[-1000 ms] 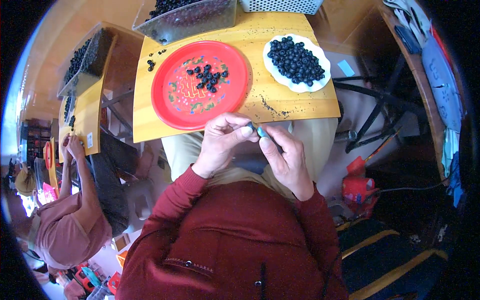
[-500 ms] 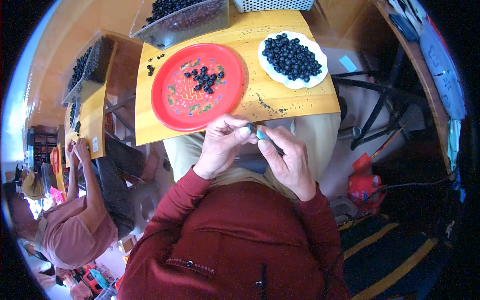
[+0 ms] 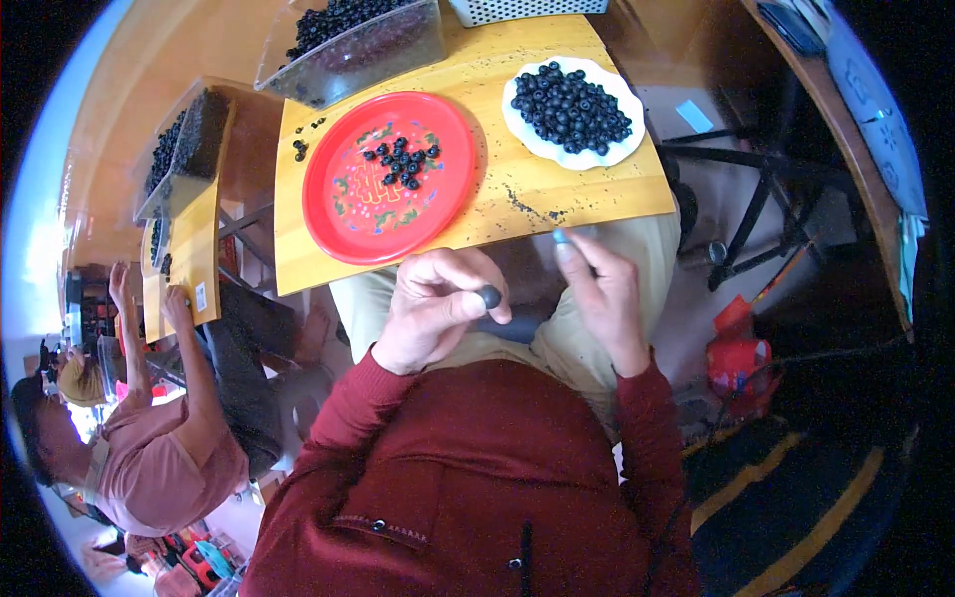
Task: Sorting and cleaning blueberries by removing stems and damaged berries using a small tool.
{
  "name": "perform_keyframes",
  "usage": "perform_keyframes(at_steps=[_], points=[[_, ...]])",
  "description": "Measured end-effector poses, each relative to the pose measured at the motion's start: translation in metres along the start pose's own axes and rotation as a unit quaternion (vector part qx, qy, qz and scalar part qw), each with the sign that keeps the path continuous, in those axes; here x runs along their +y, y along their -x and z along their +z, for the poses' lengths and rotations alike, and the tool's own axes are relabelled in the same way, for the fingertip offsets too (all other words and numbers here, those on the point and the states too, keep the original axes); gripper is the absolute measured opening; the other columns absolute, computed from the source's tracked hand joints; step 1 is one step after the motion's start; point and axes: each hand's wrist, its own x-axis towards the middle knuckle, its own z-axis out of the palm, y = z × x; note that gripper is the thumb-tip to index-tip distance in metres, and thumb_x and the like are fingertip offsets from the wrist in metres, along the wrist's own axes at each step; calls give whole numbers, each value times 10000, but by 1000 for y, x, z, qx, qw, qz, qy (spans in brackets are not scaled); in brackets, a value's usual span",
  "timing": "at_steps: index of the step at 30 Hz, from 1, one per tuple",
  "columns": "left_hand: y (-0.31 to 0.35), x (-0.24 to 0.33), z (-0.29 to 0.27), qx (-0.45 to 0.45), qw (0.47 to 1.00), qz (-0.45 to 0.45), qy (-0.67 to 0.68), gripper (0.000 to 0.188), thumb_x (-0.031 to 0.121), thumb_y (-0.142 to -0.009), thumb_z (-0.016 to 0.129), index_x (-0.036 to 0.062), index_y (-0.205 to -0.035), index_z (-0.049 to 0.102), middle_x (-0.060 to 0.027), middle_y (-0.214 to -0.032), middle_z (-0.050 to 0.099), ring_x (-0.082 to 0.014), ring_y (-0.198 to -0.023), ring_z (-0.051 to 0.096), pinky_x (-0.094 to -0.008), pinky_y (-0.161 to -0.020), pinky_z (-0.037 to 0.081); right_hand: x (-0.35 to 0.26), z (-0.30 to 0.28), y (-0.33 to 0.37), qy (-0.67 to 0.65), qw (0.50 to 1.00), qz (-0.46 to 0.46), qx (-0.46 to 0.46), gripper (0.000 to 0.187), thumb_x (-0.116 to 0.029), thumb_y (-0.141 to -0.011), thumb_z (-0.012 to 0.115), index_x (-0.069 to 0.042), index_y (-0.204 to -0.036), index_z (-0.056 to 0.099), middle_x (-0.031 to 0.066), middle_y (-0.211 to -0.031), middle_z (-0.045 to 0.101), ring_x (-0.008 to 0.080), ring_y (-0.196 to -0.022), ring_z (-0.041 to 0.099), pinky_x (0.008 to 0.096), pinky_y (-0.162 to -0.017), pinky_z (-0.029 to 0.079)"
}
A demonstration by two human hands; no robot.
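Observation:
My left hand (image 3: 443, 306) pinches one dark blue-black ball (image 3: 488, 297), round like a blueberry, between thumb and curled fingers. Apart from it, to the right, my right hand (image 3: 602, 298) is raised off the table's near edge. A small turquoise piece (image 3: 560, 236) shows at its thumb and fingertips; its shape is mostly hidden. Ahead of my left hand, a red round plate (image 3: 333, 214) with a printed pattern bears a cluster of similar balls (image 3: 402, 164). Farther right, a white scalloped plate (image 3: 634, 109) carries a heap of them (image 3: 572, 109).
Dark crumbs (image 3: 537, 207) lie along the wooden table's (image 3: 487, 229) near edge. A clear bin (image 3: 368, 60) full of dark balls and a white perforated basket (image 3: 527, 12) stand at the back. Leftward, another person (image 3: 164, 453) sits at a second table with a similar bin (image 3: 184, 159).
My hands have come apart. The right one has drawn away to the right with the turquoise piece, while the left has turned and lowered slightly with the ball. The other person's hands have separated.

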Motion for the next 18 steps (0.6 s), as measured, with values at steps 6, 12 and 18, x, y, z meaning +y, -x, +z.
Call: perform_keyframes(at_steps=[6, 12, 18], points=[[-5, -7, -13, 44, 998, -26, 26, 116, 27, -909, 665, 51, -1022, 663, -165, -930, 660, -219, -826, 658, -328, -734, 551, -18, -7, 3, -13, 999, -20, -32, 311, -215, -979, 612, 55, -1121, 674, 207, -980, 713, 247, -876, 703, 336, -770, 530], [-5, -13, -15, 65, 996, -46, 38, 104, 13, -921, 646, 41, -1021, 654, -150, -956, 669, -223, -856, 662, -360, -767, 573, -22, -5, 7, -51, 996, -36, -71, 321, -216, -966, 627, 66, -1115, 662, 203, -921, 696, 285, -828, 696, 348, -729, 520], [-7, -15, -15, 84, 994, -60, 42, 90, 25, -937, 633, 25, -1026, 648, -134, -964, 673, -206, -868, 665, -353, -753, 580, -19, -4, 7, -53, 995, -63, -63, 318, -211, -965, 626, 64, -1121, 660, 204, -923, 694, 277, -818, 688, 341, -731, 519]])
